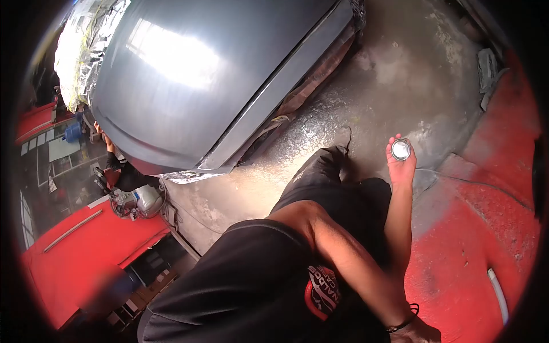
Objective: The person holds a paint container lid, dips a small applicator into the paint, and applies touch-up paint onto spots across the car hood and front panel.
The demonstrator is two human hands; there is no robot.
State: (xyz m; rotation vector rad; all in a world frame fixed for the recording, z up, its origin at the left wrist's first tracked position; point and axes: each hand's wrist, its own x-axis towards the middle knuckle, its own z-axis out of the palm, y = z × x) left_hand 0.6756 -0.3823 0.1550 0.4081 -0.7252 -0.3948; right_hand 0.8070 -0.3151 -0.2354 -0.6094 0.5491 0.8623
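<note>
My right hand (402,166) is raised at the right, its fingers curled round a small round metal tin (401,150) with a bright, pale top. What is inside the tin cannot be made out. My left arm crosses in front of my dark shirt, and my left hand (416,331) is at the bottom edge, with a dark bracelet at its wrist. The fingers of that hand are cut off by the frame. Ahead to the left stands a car with a smooth grey body panel (189,108), apart from both hands.
Plastic film (83,57) covers part of the car. Another person's sleeve (131,177) and hand (103,134) show at its far edge. A compressor-like machine (140,201) stands near a red surface (86,251). A cable (480,182) runs by the red wall (492,228), near a pale tube (498,294).
</note>
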